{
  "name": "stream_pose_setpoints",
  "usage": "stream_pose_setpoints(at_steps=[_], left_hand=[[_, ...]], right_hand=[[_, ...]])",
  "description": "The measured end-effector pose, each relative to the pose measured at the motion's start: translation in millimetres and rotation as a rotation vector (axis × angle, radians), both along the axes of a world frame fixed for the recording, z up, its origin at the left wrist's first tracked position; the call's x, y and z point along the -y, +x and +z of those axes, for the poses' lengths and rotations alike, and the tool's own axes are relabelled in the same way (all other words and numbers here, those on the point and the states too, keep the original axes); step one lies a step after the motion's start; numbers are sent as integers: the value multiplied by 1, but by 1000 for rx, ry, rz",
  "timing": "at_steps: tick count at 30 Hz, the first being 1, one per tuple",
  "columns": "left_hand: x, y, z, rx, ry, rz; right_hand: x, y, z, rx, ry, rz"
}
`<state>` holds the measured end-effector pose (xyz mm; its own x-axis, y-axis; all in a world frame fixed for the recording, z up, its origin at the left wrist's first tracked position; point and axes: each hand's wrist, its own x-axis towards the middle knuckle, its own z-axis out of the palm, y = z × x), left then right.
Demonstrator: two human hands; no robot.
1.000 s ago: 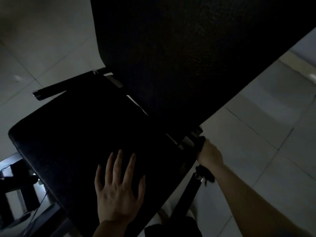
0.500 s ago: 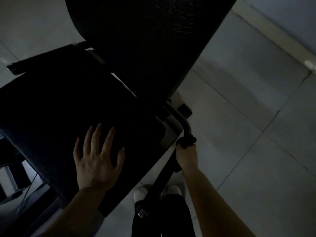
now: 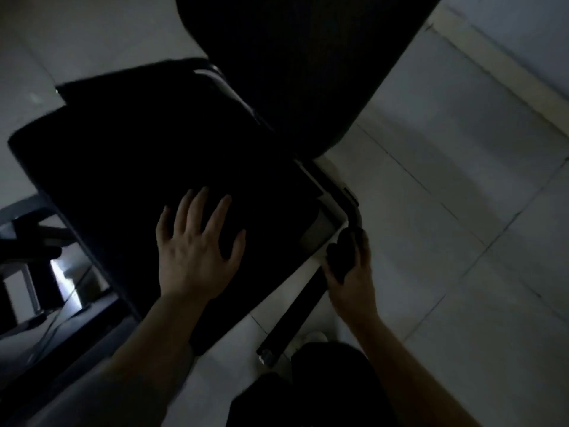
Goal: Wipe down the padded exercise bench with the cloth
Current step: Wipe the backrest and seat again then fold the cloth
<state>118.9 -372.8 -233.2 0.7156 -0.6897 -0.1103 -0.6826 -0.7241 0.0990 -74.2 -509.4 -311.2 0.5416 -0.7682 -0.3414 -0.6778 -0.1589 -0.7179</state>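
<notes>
Dim light. Left hand (image 3: 197,254) lies flat, fingers spread, on the black padded bench seat (image 3: 147,167). Right hand (image 3: 349,272) curls round a dark bunched cloth (image 3: 341,254), pressed against the bent grey metal frame tube (image 3: 345,204) beside the seat's edge.

The black padded seat of the exercise bench (image 3: 147,155) looks matt and leather-like, its grain lost in the dim light. The black tilted backrest pad (image 3: 301,57) has the same dull covering. The bent metal frame tube (image 3: 345,198) at the seat's right edge has a faint satin sheen. The dark bunched cloth (image 3: 341,254) looks soft and matt. The pale floor tiles (image 3: 462,180) are smooth and slightly glossy.
</notes>
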Motion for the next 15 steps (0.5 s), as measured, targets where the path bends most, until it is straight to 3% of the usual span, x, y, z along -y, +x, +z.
stream_pose_setpoints(at_steps=[4, 9, 12, 15], left_hand=[[-4, 0, -8, 56, -77, -12], [-6, 3, -14, 134, -246, -71], [-13, -2, -15, 260, -417, -161], [-17, -7, -9, 274, -443, -189]], right_hand=[[-60, -38, -10, 81, -315, 317], [-11, -25, -18, 221, -669, 655], [29, -8, -15, 226, -667, 486], [-4, -2, -27, 340, -694, 276]])
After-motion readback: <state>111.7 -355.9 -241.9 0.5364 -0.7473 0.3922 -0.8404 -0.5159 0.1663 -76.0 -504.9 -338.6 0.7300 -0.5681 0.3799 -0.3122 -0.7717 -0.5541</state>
